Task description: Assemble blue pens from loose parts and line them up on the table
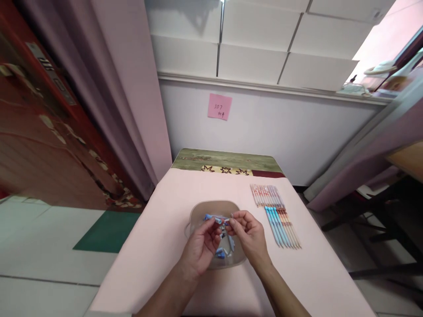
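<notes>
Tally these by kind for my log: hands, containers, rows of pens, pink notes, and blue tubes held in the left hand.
Hands: 2 (left hand, right hand)
Container: 1
Rows of pens: 2 (upper row, lower row)
Pink note: 1
Blue tube: 1
Total: 7

Loose parts inside the container are too small to count.

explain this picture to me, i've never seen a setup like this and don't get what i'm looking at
There's no machine here, just a person's two bare hands. The single picture comes from a camera worn on the head, looking forward and down. On the pink-covered table stands a tub with blue and white bits inside. To its right lie pens in two rows. Over the tub, the left hand holds a blue tube, and the right hand pinches a small part, too tiny to identify.
</notes>
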The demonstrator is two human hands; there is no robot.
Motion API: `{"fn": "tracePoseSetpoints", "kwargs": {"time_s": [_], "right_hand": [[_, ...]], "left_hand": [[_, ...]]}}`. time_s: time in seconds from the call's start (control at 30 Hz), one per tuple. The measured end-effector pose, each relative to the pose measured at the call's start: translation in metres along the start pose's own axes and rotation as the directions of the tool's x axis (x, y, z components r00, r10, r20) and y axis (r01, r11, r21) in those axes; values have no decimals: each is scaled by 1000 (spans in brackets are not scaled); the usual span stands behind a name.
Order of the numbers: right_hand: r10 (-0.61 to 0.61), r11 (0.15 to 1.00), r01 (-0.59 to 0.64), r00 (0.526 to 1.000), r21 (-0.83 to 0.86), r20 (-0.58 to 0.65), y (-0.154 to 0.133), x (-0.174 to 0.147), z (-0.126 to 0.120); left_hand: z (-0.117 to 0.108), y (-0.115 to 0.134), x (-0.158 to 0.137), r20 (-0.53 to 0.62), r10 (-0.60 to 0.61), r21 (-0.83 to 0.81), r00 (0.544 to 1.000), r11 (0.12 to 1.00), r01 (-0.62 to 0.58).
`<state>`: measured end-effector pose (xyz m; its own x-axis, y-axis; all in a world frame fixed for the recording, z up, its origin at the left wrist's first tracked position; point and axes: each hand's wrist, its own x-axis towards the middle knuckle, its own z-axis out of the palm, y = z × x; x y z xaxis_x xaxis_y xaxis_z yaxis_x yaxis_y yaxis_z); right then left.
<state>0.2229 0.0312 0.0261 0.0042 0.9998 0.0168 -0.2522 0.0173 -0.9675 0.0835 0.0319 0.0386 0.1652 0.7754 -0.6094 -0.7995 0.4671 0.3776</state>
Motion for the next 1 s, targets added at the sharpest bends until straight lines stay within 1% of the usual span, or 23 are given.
{"fn": "tracePoseSetpoints", "kwargs": {"time_s": [0.2,0.33,0.53,0.6,0.67,0.77,0.87,0.93,1.0], "right_hand": [[-75,995,70,995,-74,-70,2,-2,1],[-151,976,142,987,-164,-49,5,-8,3],[-290,885,264,957,-384,-12,8,-8,2],[-319,850,285,948,-443,-2,7,-8,2],[-350,813,308,937,-495,8,6,-8,1],[-377,771,332,926,-544,30,4,-9,0],[-390,741,342,920,-578,43,2,-11,1],[-394,731,336,918,-594,35,2,-12,2],[-383,739,325,923,-590,29,3,-13,3]], "left_hand": [[2,-2,0,13,31,-47,999,998,-31],[2,-4,0,26,41,-50,999,998,-39],[2,-8,-2,34,26,5,999,1000,-26],[1,-10,-3,33,37,37,999,999,-38],[1,-12,-3,55,59,69,997,996,-62],[0,-14,-4,95,83,107,992,990,-93],[-1,-16,-4,103,65,135,993,988,-79],[-2,-17,-3,101,58,145,993,987,-73],[-3,-18,-2,98,73,146,992,985,-87]]}}
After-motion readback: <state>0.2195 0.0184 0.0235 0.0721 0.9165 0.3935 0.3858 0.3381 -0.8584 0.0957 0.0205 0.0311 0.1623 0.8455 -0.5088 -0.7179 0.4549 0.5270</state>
